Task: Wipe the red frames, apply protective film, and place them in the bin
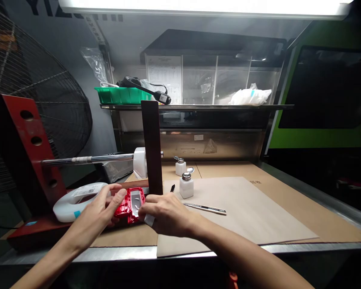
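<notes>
A red plastic housing (pixel 124 208) with a clear window in it is gripped at its left side by my left hand (pixel 106 204), thumb on top. Against its right edge my right hand (pixel 165 212) is closed, fingers pinched on a small whitish piece, perhaps film or cloth (pixel 149 219). Part of the housing is hidden behind the fingers. Just left of my left hand lies a large roll of translucent film (pixel 67 208) with a label on it, on the base of a red and black stand (pixel 32 132).
Two white pump bottles (pixel 186 188) with metal tops and a utility knife (pixel 206 208) are on the cardboard-covered bench (pixel 243 208). A metal rod (pixel 90 159) carries a white roll (pixel 139 162). On the shelf above sit a green bin (pixel 123 95) and a plastic bag (pixel 251 96).
</notes>
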`<state>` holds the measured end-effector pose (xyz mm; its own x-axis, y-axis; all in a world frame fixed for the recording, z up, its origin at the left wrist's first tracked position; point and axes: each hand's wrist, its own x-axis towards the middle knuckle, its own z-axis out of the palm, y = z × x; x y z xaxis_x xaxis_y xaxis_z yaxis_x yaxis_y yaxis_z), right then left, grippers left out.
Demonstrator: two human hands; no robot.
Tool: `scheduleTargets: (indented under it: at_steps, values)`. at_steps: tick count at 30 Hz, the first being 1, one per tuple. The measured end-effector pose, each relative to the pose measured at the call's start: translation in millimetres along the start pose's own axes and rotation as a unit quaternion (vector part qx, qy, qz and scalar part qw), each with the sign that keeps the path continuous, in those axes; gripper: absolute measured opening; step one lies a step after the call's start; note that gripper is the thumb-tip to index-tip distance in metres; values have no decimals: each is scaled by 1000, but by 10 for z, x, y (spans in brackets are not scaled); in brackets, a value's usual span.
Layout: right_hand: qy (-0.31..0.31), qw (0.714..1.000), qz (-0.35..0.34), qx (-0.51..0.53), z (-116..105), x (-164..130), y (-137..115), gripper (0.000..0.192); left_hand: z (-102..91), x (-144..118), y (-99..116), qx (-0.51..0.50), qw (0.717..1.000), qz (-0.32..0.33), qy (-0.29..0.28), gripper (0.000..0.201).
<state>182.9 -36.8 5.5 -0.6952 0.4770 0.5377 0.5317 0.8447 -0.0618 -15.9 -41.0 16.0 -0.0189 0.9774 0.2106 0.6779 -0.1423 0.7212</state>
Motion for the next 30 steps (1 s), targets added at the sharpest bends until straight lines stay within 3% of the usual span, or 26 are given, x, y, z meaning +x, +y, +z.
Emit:
scheduleTargets:
  at_steps: [2, 5, 8, 10, 13, 18, 23, 27, 30]
  values:
    - [-1, 1000, -7, 0, 86, 57, 18, 17, 25, 84, -29, -27, 1000, -2, -17, 51]
    - [71, 978, 80, 180, 180, 148, 142, 11, 43, 193, -93, -26, 999, -14, 16, 45]
    - [149, 872, 270, 379, 216, 244, 343, 20, 25, 260, -143, 1, 998, -12, 66, 44]
    - [162, 822, 337, 430, 232, 311, 462, 29, 10, 287, -166, 16, 996, 4, 91, 42]
    - [142, 793, 352, 476, 272, 413, 554, 35, 6, 311, -189, 29, 994, 16, 103, 37]
    - [130, 737, 371, 550, 282, 516, 483, 24, 24, 313, -195, 25, 995, 20, 90, 32]
    - [132, 715, 374, 576, 255, 381, 270, 26, 118, 304, -178, 9, 996, 27, 89, 30]
    - [140, 720, 382, 562, 308, 208, 176, 25, 271, 296, -166, -9, 996, 16, 82, 30]
    - [163, 728, 383, 544, 295, 184, 255, 26, 324, 292, -144, -9, 997, 2, 81, 30]
